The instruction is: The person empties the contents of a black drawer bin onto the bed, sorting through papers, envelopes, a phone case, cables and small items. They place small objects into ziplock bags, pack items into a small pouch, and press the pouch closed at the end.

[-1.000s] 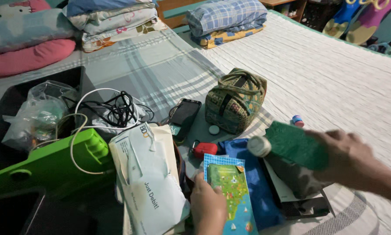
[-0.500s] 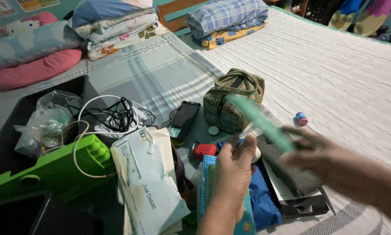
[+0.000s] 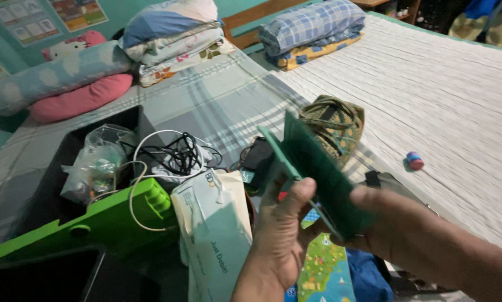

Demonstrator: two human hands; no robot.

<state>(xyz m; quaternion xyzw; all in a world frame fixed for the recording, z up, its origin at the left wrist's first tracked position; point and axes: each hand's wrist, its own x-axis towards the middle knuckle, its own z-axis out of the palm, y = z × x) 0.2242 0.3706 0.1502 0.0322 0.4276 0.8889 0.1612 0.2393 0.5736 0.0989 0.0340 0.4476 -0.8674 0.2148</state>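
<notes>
From the head camera, both hands meet on a flat dark green case [image 3: 318, 179], raised over the cluttered bed. The left hand [image 3: 279, 235] has its thumb pressed on the near face with the fingers curled behind, and the right hand [image 3: 374, 218] closes round the lower right corner, so both sets of fingers are clamped on it. The case is blurred and tilted, its pale edge turned leftward. Handling it well looks to call for a steady hold at both ends, thumbs kept off the pale edge so that side stays free. Just left of the left thumb lies a white paper bag [image 3: 214, 223] with small dark lettering, tall and creased. Beyond that bag is a bright green plastic box [image 3: 105, 221] crossed by a white cable [image 3: 136, 196]. Under the wrists lies a colourful map-printed booklet [image 3: 326, 268]. Behind the fingertips sits an olive woven pouch [image 3: 335, 123]; far right of them, a small round pink-and-blue object [image 3: 414, 161]. Picture posters [image 3: 77, 14] hang at the far wall.
</notes>
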